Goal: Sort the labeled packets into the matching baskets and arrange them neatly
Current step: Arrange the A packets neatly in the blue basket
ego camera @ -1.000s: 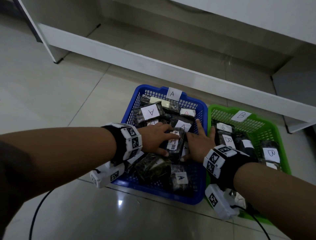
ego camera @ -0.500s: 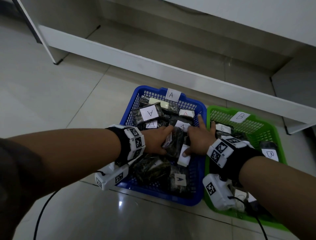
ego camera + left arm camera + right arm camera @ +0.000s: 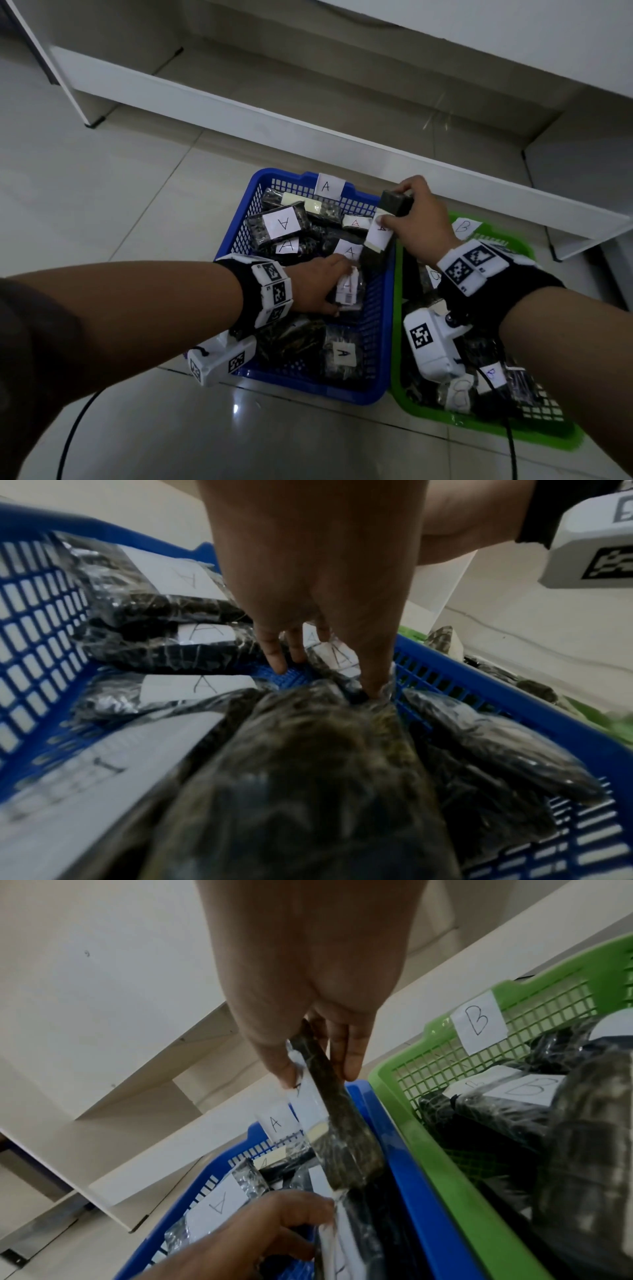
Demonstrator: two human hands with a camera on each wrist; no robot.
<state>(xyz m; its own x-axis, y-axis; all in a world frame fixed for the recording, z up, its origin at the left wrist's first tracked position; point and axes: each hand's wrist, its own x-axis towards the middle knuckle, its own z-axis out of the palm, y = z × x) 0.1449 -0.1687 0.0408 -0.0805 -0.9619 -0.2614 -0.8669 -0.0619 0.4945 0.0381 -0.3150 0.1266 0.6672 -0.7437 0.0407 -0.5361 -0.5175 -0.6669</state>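
Note:
A blue basket (image 3: pixel 378 346) tagged A holds several dark plastic-wrapped packets with white A labels. To its right stands a green basket (image 3: pixel 513 426) tagged B, with B packets in it. My right hand (image 3: pixel 416 219) grips a dark A packet (image 3: pixel 378 236) and holds it tilted above the blue basket's far right corner; the same A packet (image 3: pixel 337 1131) hangs from thumb and fingers in the right wrist view. My left hand (image 3: pixel 320 286) is low in the blue basket and grips another A packet (image 3: pixel 349 289). The left fingertips (image 3: pixel 276 664) reach the basket floor.
Both baskets sit on a pale tiled floor in front of a low white shelf unit (image 3: pixel 308 120). Black cables (image 3: pixel 72 435) trail from the wrist cameras across the tiles. Open floor lies left of the blue basket.
My right hand has lifted an A packet out of the blue basket, up and toward the far right corner. The left hand stays down among the packets, holding one.

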